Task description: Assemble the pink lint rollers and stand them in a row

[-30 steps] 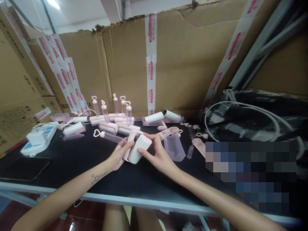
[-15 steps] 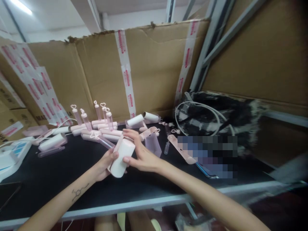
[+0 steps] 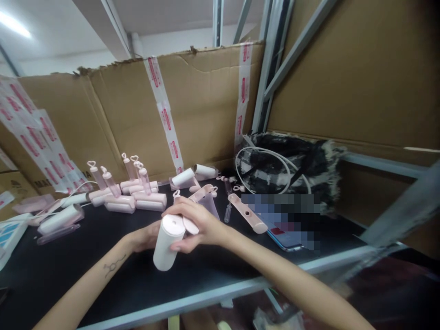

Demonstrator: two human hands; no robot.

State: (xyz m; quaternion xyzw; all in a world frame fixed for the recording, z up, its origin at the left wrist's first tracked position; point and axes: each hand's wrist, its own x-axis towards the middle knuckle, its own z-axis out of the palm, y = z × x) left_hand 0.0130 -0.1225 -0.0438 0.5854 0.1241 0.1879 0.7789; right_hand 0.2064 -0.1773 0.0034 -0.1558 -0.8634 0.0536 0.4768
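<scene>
My right hand (image 3: 199,224) curls around the top end of a white roll (image 3: 167,243) with a pale pink end cap, held tilted above the black table (image 3: 85,275). My left hand (image 3: 146,236) sits behind the roll and steadies its far side; most of its fingers are hidden. Just beyond my hands lie a translucent pink cover (image 3: 209,204) and a flat pink handle piece (image 3: 247,213).
Pink roller units (image 3: 137,200) and several clear tubes with heart-shaped caps (image 3: 110,181) crowd the back left of the table. Cardboard walls (image 3: 137,114) close the back. A dark fuzzy bag with a white cable (image 3: 278,167) lies at right, beside a metal rack (image 3: 271,68).
The view has swung to the right. The roll has turned more upright in my hands, its capped end now facing up, and my right hand has closed over its top.
</scene>
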